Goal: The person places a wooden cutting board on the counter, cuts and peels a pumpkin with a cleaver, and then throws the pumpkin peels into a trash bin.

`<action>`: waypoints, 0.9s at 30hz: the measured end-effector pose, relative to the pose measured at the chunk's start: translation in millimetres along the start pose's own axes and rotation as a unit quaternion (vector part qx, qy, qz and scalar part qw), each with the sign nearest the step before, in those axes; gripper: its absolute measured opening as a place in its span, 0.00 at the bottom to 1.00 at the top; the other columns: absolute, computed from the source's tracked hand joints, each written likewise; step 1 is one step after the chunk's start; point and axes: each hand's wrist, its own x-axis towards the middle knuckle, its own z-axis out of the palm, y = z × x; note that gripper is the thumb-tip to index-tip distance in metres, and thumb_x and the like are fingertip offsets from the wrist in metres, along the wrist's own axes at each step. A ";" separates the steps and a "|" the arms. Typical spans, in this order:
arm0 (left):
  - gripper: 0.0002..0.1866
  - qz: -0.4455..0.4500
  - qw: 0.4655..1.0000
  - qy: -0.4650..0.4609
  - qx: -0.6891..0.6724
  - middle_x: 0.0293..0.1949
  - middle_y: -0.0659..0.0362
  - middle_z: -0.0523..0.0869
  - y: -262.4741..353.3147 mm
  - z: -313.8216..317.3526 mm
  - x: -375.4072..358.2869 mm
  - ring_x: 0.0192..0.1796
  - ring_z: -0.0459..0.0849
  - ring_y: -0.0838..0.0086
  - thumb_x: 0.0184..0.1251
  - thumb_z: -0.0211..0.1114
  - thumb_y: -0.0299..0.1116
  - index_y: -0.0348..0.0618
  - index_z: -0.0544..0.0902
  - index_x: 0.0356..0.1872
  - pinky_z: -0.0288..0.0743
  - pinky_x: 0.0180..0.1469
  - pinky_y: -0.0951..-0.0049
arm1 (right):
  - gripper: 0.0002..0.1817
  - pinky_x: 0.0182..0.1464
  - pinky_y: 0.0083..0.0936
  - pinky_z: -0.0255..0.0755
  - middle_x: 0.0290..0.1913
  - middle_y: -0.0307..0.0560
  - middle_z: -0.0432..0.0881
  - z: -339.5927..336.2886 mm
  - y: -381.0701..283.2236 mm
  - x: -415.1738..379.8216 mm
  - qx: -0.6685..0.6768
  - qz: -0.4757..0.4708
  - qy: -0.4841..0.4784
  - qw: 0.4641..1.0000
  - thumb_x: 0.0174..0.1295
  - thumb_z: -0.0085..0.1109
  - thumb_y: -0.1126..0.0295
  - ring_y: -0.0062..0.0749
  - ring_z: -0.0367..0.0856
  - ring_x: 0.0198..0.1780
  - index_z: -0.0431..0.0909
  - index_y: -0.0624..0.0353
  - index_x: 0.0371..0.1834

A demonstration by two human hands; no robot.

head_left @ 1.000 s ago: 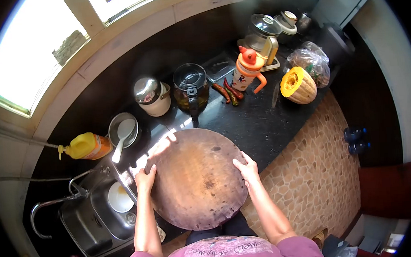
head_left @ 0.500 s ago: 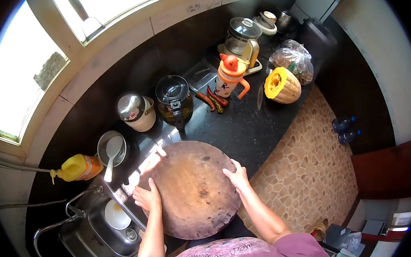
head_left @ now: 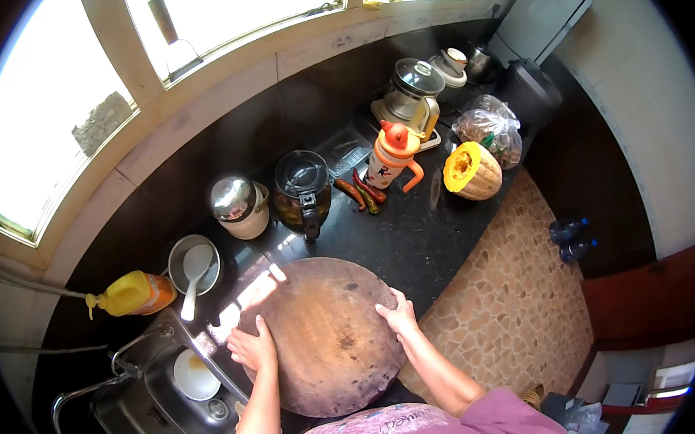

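Observation:
A large round wooden cutting board (head_left: 331, 337), worn and dark-stained round its rim, lies at the near side of the black counter, close to my body. My left hand (head_left: 254, 347) holds its left edge, thumb up along the top face and fingers spread outward at the rim. At the opposite edge, my right hand (head_left: 397, 313) grips the rim with the thumb on top; its other fingers are partly hidden. Beyond the board stands a glass teapot (head_left: 302, 192) with dark liquid. Several red and green chili peppers (head_left: 362, 192) lie to its right.
The steel sink (head_left: 149, 416) with a white bowl (head_left: 196, 375) is at left. Behind it are a metal pot (head_left: 177, 263) with a white ladle and a yellow bottle (head_left: 133, 294). An orange-lidded cup (head_left: 388, 163) and a cut pumpkin (head_left: 480, 179) stand further right.
The head view has tilted up a little, so the counter things sit lower in the picture. Both hands keep their hold on the cutting board.

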 end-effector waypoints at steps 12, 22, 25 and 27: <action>0.36 0.003 1.000 0.016 -0.016 0.52 0.49 0.77 0.6 1.0 -1.1 0.60 0.72 0.54 0.61 0.65 0.59 0.37 0.73 0.57 0.64 0.60 0.49 | 0.43 0.66 0.42 0.68 0.61 0.61 0.74 -13.7 -10.6 -11.7 -0.142 -0.065 -0.001 0.988 0.55 0.71 0.51 0.53 0.71 0.65 0.62 0.43 0.74; 0.37 0.031 0.992 0.115 -0.040 0.63 0.44 0.74 -19.0 27.0 3.0 0.65 0.71 0.49 0.66 0.61 0.57 0.38 0.69 0.66 0.64 0.65 0.46 | 0.44 0.65 0.43 0.67 0.62 0.62 0.71 -54.4 19.4 54.7 -0.116 -0.259 -0.037 0.958 0.58 0.67 0.45 0.52 0.70 0.63 0.62 0.53 0.75; 0.33 0.039 0.984 0.174 -0.021 0.66 0.45 0.72 -30.6 27.4 8.9 0.66 0.71 0.50 0.69 0.60 0.53 0.40 0.69 0.67 0.66 0.65 0.50 | 0.41 0.52 0.32 0.76 0.49 0.59 0.79 -113.8 19.3 113.7 0.105 -0.275 -0.007 0.956 0.59 0.70 0.57 0.36 0.79 0.46 0.64 0.64 0.72; 0.30 0.107 0.950 0.291 -0.039 0.59 0.46 0.78 -42.7 34.0 9.5 0.64 0.74 0.49 0.71 0.60 0.51 0.39 0.72 0.64 0.68 0.63 0.50 | 0.30 0.51 0.25 0.76 0.46 0.47 0.81 -164.4 21.4 164.2 0.214 -0.289 0.114 0.926 0.65 0.66 0.67 0.25 0.79 0.45 0.68 0.63 0.69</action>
